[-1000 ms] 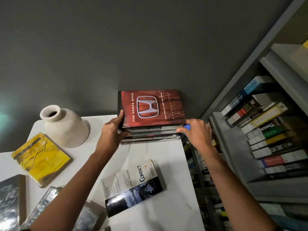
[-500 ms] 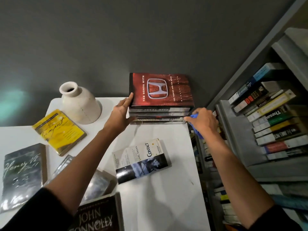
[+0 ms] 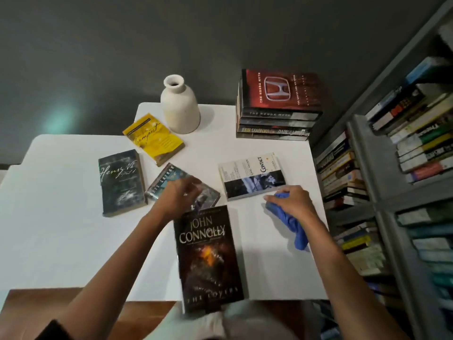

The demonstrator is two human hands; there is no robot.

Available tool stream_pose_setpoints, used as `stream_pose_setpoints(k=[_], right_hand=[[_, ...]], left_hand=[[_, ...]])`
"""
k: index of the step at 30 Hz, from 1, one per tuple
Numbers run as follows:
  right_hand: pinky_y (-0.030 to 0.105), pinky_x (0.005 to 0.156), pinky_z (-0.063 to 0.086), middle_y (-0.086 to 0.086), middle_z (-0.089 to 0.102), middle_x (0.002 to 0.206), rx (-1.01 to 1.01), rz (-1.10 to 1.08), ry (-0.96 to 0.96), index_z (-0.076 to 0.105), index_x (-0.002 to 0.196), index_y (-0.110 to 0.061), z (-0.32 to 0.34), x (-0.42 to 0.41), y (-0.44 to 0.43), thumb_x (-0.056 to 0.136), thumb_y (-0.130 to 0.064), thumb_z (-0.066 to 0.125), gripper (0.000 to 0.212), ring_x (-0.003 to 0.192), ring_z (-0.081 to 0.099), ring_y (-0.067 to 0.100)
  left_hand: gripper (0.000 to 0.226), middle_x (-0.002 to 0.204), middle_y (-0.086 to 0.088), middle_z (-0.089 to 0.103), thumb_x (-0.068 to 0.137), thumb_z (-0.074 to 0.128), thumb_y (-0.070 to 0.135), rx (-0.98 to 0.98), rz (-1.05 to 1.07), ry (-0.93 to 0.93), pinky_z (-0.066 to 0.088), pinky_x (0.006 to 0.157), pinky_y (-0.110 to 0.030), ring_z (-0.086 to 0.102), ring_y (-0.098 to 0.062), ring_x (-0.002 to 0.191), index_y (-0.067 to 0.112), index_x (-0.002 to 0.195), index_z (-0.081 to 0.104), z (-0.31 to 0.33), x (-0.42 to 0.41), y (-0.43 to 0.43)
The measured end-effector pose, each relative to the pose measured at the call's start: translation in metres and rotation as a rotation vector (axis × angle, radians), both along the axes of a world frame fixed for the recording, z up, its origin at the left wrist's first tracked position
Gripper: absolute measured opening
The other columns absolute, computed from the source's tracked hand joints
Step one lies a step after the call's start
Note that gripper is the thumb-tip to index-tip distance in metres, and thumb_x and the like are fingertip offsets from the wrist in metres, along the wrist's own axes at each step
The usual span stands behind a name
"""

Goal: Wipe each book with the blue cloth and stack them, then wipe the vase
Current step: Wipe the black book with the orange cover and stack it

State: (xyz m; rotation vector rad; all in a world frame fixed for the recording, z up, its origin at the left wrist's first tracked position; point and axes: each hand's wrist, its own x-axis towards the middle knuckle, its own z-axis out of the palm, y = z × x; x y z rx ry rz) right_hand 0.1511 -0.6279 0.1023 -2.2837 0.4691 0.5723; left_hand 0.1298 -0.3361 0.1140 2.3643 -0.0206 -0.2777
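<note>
My right hand (image 3: 295, 201) grips the bunched blue cloth (image 3: 291, 224) on the white table (image 3: 73, 217), just below the white "Contact" book (image 3: 252, 176). Blurred by motion, my left hand (image 3: 180, 195) hovers over a silvery paperback (image 3: 159, 185), fingers loosely curled and holding nothing. A dark "John Connolly" book (image 3: 208, 258) lies at the near edge between my arms. "Henry VI" (image 3: 120, 182) and a yellow book (image 3: 153, 138) lie to the left. The stack of books (image 3: 274, 123), with a red Honda book on top, stands at the far right corner. The cream vase (image 3: 180, 106) is upright at the back.
A grey bookshelf (image 3: 362, 148) packed with books rises close along the table's right edge. A dark grey wall runs behind the table. A brown surface (image 3: 61, 303) shows below the near edge.
Both hands have left the stack and drawn back toward me. My left hand now sits over the silvery paperback, my right hand with the cloth near the "Contact" book. The view tilted downward.
</note>
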Motion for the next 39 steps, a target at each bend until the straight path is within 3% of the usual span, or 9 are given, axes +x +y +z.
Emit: stream_pose_setpoints(k=[7, 10, 14, 25, 27, 30, 32, 36, 39], right_hand=[[0.027, 0.090, 0.050, 0.004, 0.073, 0.095, 0.181, 0.215, 0.284, 0.074, 0.093, -0.012, -0.018, -0.081, 0.041, 0.069, -0.044, 0.081, 0.040, 0.095, 0.067, 0.016], [0.022, 0.092, 0.047, 0.003, 0.072, 0.102, 0.224, 0.203, 0.294, 0.075, 0.100, -0.016, -0.020, -0.099, 0.052, 0.073, -0.041, 0.079, 0.037, 0.101, 0.065, 0.014], [0.021, 0.097, 0.041, 0.004, 0.069, 0.113, 0.212, 0.189, 0.243, 0.072, 0.107, -0.018, -0.015, -0.106, 0.059, 0.078, -0.034, 0.077, 0.033, 0.109, 0.061, 0.015], [0.024, 0.092, 0.049, 0.007, 0.072, 0.103, 0.280, 0.020, 0.200, 0.075, 0.101, -0.013, -0.002, -0.109, 0.055, 0.081, -0.023, 0.075, 0.023, 0.097, 0.066, 0.016], [0.023, 0.084, 0.053, 0.011, 0.073, 0.099, 0.345, -0.078, 0.181, 0.074, 0.101, -0.009, 0.007, -0.112, 0.045, 0.078, -0.027, 0.077, 0.028, 0.093, 0.068, 0.020], [0.034, 0.091, 0.054, 0.014, 0.074, 0.094, 0.475, -0.237, 0.168, 0.072, 0.100, -0.003, 0.020, -0.121, 0.038, 0.060, -0.047, 0.082, 0.060, 0.093, 0.070, 0.027], [0.028, 0.086, 0.054, 0.010, 0.075, 0.094, 0.585, -0.265, 0.206, 0.072, 0.100, -0.005, 0.027, -0.126, 0.038, 0.055, -0.057, 0.077, 0.069, 0.092, 0.070, 0.021], [0.013, 0.067, 0.045, -0.011, 0.073, 0.072, 0.814, -0.392, 0.067, 0.065, 0.083, -0.019, 0.043, -0.127, 0.057, 0.090, -0.028, 0.058, 0.014, 0.064, 0.065, -0.003], [0.015, 0.075, 0.047, -0.011, 0.073, 0.074, 0.915, -0.488, -0.069, 0.070, 0.076, -0.021, 0.074, -0.125, 0.081, 0.096, -0.014, 0.049, 0.030, 0.060, 0.066, -0.004]], left_hand=[[0.030, 0.110, -0.022, 0.066, 0.100, 0.051, 0.024, -0.131, 0.288, 0.209, 0.051, 0.078, -0.038, 0.064, -0.038, 0.098, -0.003, 0.110, 0.056, -0.030, -0.067, 0.034], [0.046, 0.110, -0.015, 0.063, 0.101, 0.037, 0.047, -0.347, 0.390, 0.481, 0.053, 0.079, -0.041, 0.062, -0.028, 0.097, 0.004, 0.114, 0.049, -0.032, -0.080, 0.030], [0.062, 0.096, -0.007, 0.070, 0.100, 0.025, 0.058, -0.666, 0.383, 0.664, 0.052, 0.072, -0.033, 0.062, -0.022, 0.091, 0.012, 0.106, 0.066, -0.035, -0.084, 0.029], [0.055, 0.109, -0.011, 0.069, 0.100, 0.032, 0.053, -0.776, 0.371, 0.553, 0.055, 0.067, -0.036, 0.065, -0.021, 0.089, 0.012, 0.125, 0.060, -0.030, -0.080, 0.038], [0.050, 0.105, -0.007, 0.069, 0.101, 0.033, 0.051, -0.862, 0.432, 0.524, 0.056, 0.064, -0.036, 0.066, -0.019, 0.086, 0.014, 0.122, 0.061, -0.025, -0.075, 0.041], [0.041, 0.096, -0.002, 0.068, 0.102, 0.033, 0.048, -0.991, 0.502, 0.443, 0.055, 0.063, -0.038, 0.068, -0.015, 0.079, 0.022, 0.110, 0.063, -0.013, -0.064, 0.043], [0.039, 0.094, -0.001, 0.068, 0.103, 0.032, 0.048, -1.057, 0.524, 0.404, 0.054, 0.066, -0.041, 0.067, -0.017, 0.081, 0.025, 0.105, 0.063, -0.006, -0.056, 0.042], [0.042, 0.088, 0.007, 0.077, 0.105, 0.026, 0.043, -1.202, 0.519, 0.364, 0.060, 0.058, -0.037, 0.073, -0.010, 0.078, 0.019, 0.116, 0.059, 0.004, -0.045, 0.037], [0.042, 0.091, 0.008, 0.077, 0.105, 0.026, 0.042, -1.303, 0.506, 0.355, 0.060, 0.063, -0.041, 0.071, -0.012, 0.086, 0.019, 0.112, 0.061, 0.009, -0.040, 0.035]])
